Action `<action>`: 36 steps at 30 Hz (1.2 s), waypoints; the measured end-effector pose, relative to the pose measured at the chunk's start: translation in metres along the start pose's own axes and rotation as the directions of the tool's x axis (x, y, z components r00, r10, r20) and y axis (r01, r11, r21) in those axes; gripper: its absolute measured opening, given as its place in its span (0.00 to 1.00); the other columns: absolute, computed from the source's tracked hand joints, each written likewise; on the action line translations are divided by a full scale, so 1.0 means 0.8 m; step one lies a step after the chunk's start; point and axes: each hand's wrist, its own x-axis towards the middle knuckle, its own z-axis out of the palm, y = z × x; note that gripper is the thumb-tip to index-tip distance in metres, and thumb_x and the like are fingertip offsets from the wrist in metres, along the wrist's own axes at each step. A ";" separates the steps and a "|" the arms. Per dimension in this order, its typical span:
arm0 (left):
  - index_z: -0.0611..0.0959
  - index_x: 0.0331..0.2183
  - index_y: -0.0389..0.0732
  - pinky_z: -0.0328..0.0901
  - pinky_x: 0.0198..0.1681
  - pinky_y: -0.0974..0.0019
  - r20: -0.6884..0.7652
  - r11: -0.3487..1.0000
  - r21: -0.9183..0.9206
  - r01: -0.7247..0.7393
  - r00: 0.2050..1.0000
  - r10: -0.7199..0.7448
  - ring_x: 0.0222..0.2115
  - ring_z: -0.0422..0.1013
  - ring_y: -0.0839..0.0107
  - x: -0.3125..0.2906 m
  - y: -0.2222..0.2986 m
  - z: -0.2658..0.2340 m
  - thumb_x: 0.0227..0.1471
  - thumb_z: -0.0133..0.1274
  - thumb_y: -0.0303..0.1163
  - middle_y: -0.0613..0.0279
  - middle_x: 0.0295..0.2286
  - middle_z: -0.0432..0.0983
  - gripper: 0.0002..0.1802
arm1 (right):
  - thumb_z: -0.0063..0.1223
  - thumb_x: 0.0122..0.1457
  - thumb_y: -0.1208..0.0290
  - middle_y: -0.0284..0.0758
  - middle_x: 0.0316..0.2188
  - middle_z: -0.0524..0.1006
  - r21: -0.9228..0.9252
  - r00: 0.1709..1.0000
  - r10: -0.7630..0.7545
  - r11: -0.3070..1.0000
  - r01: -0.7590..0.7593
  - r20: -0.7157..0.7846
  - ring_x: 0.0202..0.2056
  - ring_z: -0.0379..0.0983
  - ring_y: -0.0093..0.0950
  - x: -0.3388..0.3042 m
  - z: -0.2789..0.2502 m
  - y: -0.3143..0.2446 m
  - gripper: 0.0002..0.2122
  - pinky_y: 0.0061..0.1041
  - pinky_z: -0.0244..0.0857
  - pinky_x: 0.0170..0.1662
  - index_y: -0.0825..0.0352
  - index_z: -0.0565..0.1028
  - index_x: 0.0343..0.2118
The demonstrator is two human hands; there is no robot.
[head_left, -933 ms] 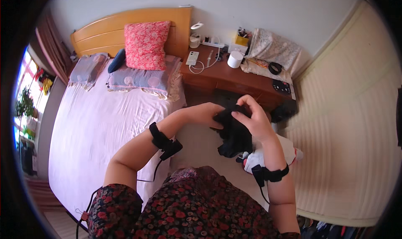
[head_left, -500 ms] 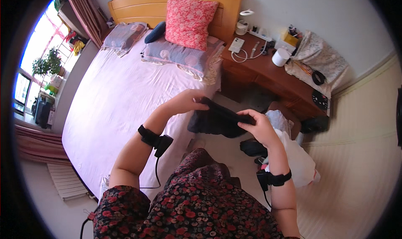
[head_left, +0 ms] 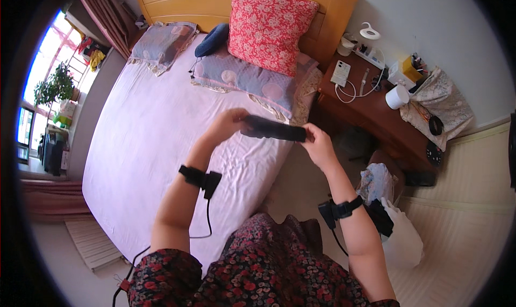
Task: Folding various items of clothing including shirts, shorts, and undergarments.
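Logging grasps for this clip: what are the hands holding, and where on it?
A dark folded cloth, stretched flat between them: left hand grips its left end, right hand its right end.

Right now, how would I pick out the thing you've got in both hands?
Find the bed with the lilac sheet; above its right edge the left hand and right hand hold a dark folded cloth stretched between them. It is the only black item over the pale sheet, unlike the red pillow by the headboard.
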 end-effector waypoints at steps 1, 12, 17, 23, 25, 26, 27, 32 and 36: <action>0.79 0.36 0.33 0.66 0.38 0.70 -0.018 1.000 -0.010 0.002 1.000 -0.002 0.33 0.72 0.77 -0.006 -0.011 -0.003 0.43 0.54 0.23 0.63 0.30 0.77 0.13 | 0.52 0.48 0.87 0.26 0.27 0.73 -0.012 1.000 0.023 1.000 -0.023 0.013 0.32 0.68 0.13 0.000 0.010 0.002 0.09 0.16 0.64 0.38 0.70 0.72 0.33; 0.81 0.37 0.37 0.68 0.37 0.67 0.027 0.874 0.118 0.472 0.878 -0.478 0.31 0.75 0.69 -0.114 -0.296 0.068 0.43 0.56 0.26 0.56 0.29 0.79 0.14 | 0.57 0.49 0.74 0.42 0.32 0.78 -0.154 0.864 0.479 0.875 -0.458 0.152 0.35 0.76 0.32 -0.071 0.176 0.253 0.10 0.29 0.67 0.39 0.69 0.75 0.35; 0.80 0.37 0.35 0.67 0.37 0.69 0.037 0.861 0.071 0.504 0.861 -0.507 0.31 0.72 0.73 -0.102 -0.325 0.067 0.43 0.56 0.22 0.62 0.29 0.77 0.14 | 0.55 0.49 0.75 0.39 0.32 0.79 -0.003 0.763 0.617 0.778 -0.629 0.194 0.35 0.75 0.30 -0.054 0.193 0.284 0.10 0.29 0.67 0.39 0.70 0.75 0.35; 0.70 0.49 0.38 0.67 0.40 0.68 -0.369 0.901 -0.341 0.268 0.843 -0.390 0.38 0.73 0.69 0.001 -0.282 0.011 0.50 0.53 0.25 0.59 0.45 0.70 0.22 | 0.53 0.54 0.72 0.39 0.39 0.76 0.154 0.826 0.538 0.842 -0.517 -0.169 0.40 0.72 0.28 0.065 0.157 0.243 0.16 0.27 0.66 0.43 0.71 0.70 0.45; 0.67 0.51 0.39 0.68 0.41 0.65 -0.337 0.880 -0.390 0.271 0.847 -0.410 0.38 0.73 0.68 0.049 -0.225 0.009 0.53 0.51 0.28 0.56 0.48 0.66 0.23 | 0.53 0.55 0.69 0.38 0.42 0.75 0.211 0.789 0.516 0.857 -0.471 -0.333 0.43 0.71 0.27 0.079 0.108 0.249 0.15 0.26 0.66 0.44 0.69 0.70 0.45; 0.69 0.49 0.38 0.68 0.41 0.66 -0.333 0.887 -0.370 0.278 0.851 -0.406 0.38 0.73 0.68 0.051 -0.202 0.003 0.55 0.49 0.31 0.56 0.47 0.67 0.20 | 0.51 0.57 0.68 0.36 0.41 0.75 0.389 0.756 0.598 0.784 -0.483 -0.267 0.40 0.72 0.25 0.082 0.096 0.211 0.14 0.25 0.67 0.41 0.68 0.70 0.45; 0.71 0.47 0.38 0.68 0.40 0.67 -0.284 0.888 -0.369 0.274 0.877 -0.389 0.37 0.73 0.69 0.058 -0.186 0.004 0.56 0.50 0.34 0.58 0.44 0.70 0.18 | 0.51 0.57 0.68 0.36 0.41 0.75 0.393 0.747 0.595 0.789 -0.473 -0.297 0.40 0.72 0.25 0.075 0.081 0.190 0.14 0.25 0.67 0.41 0.68 0.70 0.45; 0.76 0.43 0.40 0.68 0.37 0.73 0.123 0.879 -0.217 0.426 0.905 -0.408 0.34 0.73 0.75 0.054 -0.131 0.053 0.58 0.48 0.37 0.64 0.36 0.74 0.15 | 0.48 0.60 0.69 0.32 0.36 0.76 0.435 0.885 0.453 0.821 -0.369 -0.105 0.35 0.73 0.21 -0.024 -0.008 0.116 0.10 0.19 0.67 0.38 0.68 0.72 0.41; 0.76 0.41 0.40 0.66 0.33 0.74 0.354 0.900 -0.005 0.435 0.843 -0.406 0.30 0.72 0.78 0.041 -0.086 0.107 0.57 0.48 0.38 0.66 0.34 0.75 0.14 | 0.45 0.62 0.74 0.35 0.36 0.76 0.435 0.836 0.340 0.890 -0.138 -0.430 0.35 0.73 0.22 -0.155 -0.099 0.056 0.07 0.20 0.68 0.39 0.70 0.72 0.40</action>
